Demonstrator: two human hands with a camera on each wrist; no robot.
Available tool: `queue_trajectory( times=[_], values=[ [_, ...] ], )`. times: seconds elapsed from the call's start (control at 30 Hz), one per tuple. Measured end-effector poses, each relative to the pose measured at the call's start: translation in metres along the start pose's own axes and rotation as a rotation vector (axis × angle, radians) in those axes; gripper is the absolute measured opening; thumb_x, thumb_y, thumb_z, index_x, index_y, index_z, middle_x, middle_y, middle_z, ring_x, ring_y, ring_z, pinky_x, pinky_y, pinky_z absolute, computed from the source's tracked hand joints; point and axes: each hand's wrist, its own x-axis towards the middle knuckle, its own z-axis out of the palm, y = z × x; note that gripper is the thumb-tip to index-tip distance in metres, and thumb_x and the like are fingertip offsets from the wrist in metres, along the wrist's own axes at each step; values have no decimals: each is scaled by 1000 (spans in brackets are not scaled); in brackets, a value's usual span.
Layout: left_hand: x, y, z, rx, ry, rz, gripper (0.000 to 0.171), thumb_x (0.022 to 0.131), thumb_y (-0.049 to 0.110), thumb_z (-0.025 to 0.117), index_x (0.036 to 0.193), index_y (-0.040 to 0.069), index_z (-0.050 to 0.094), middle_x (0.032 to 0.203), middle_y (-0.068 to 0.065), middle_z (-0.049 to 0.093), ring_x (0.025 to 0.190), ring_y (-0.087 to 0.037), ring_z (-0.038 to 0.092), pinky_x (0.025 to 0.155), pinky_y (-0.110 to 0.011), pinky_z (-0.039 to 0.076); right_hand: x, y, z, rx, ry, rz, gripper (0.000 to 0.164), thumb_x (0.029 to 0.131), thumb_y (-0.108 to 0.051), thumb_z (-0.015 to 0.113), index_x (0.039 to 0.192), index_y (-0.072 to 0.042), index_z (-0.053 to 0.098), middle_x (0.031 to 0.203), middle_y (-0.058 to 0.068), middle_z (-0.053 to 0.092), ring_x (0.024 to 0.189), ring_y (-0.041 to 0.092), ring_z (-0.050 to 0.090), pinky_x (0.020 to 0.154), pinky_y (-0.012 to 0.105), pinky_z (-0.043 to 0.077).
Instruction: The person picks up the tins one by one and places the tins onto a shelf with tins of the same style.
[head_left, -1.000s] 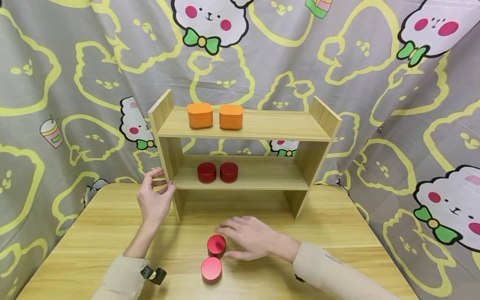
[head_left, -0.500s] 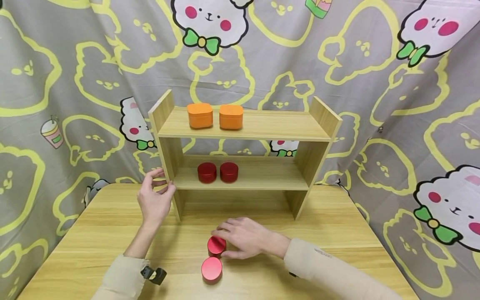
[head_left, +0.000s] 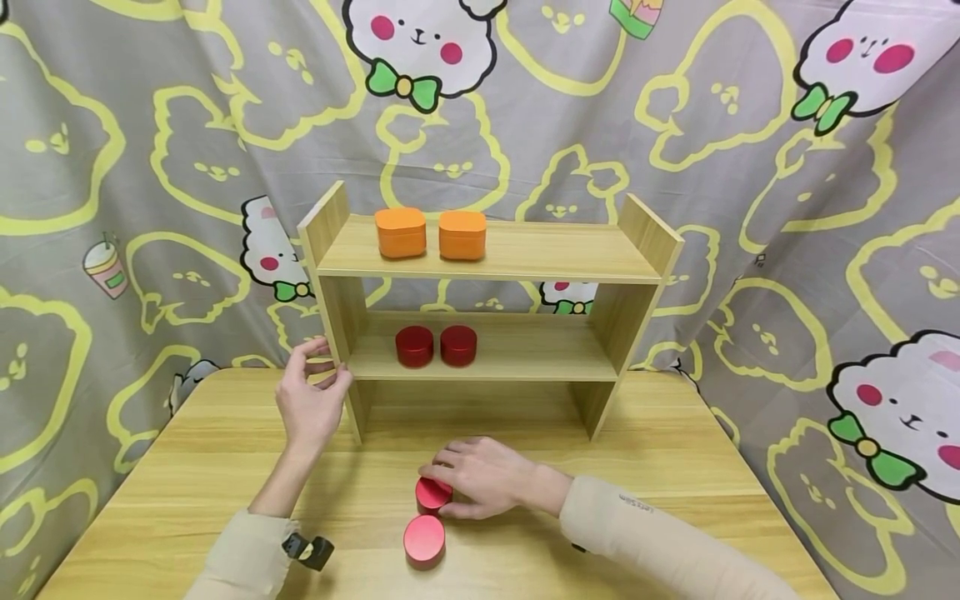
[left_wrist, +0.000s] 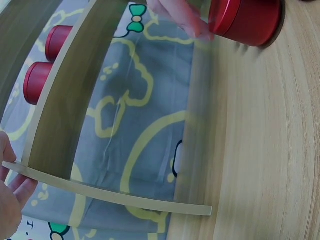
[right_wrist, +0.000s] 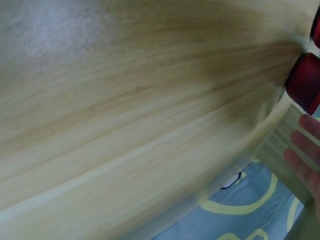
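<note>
My left hand (head_left: 311,400) grips the left side panel of a small wooden shelf (head_left: 555,250), thumb at the front edge and fingers behind; the left wrist view shows this hand (left_wrist: 10,200) at the panel too. Low over the table, my right hand (head_left: 491,477) reaches around a round red tin (head_left: 432,498), fingers across its top and thumb at its right side. In the right wrist view its fingers (right_wrist: 302,167) are extended close beside the tin (right_wrist: 302,82). A second red tin (head_left: 424,540) sits directly in front of the first.
Two orange boxes (head_left: 401,233) stand on the shelf's top board. On the middle board are two dark red tins (head_left: 415,347). A patterned curtain (head_left: 525,150) hangs behind the wooden table (head_left: 660,467).
My right hand has moved left, its fingers now over the rear red tin and its thumb by the side. The left hand stays on the shelf panel, and the tins have not moved.
</note>
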Motion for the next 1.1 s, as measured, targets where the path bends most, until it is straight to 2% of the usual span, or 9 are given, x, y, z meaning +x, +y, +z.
queue_trajectory(
  times=[0.2, 0.6, 0.83, 1.1],
  values=[
    [0, 0, 0, 0, 2, 2, 41, 83, -13, 69, 123, -7, 66, 113, -20, 72, 84, 10, 64, 75, -5, 61, 2, -2, 3, -21, 6, -21, 50, 101, -60, 57, 137, -26, 62, 112, -11, 67, 99, 5, 65, 78, 16, 59],
    [-1, -1, 0, 2, 0, 2, 41, 83, -14, 69, 123, -7, 66, 113, -21, 72, 84, 10, 64, 76, -5, 61, 7, -2, 4, -27, 1, -18, 52, 98, -62, 59, 137, -27, 63, 103, -12, 65, 88, 3, 59, 61, 13, 48],
    [-1, 0, 0, -2, 1, 0, 41, 83, -14, 70, 123, -7, 66, 113, -22, 72, 84, 12, 63, 75, -4, 60, 2, 1, 5, -7, 1, 16, 50, 94, -61, 63, 130, -27, 65, 102, -13, 64, 88, 2, 59, 72, 14, 54],
    [0, -1, 0, -1, 2, 3, 41, 83, -14, 69, 123, -7, 66, 113, -21, 72, 84, 12, 63, 75, -4, 60, -5, 5, 6, 16, 15, 30, 47, 93, -60, 64, 125, -26, 66, 100, -13, 64, 86, 2, 58, 70, 14, 53]
  ],
)
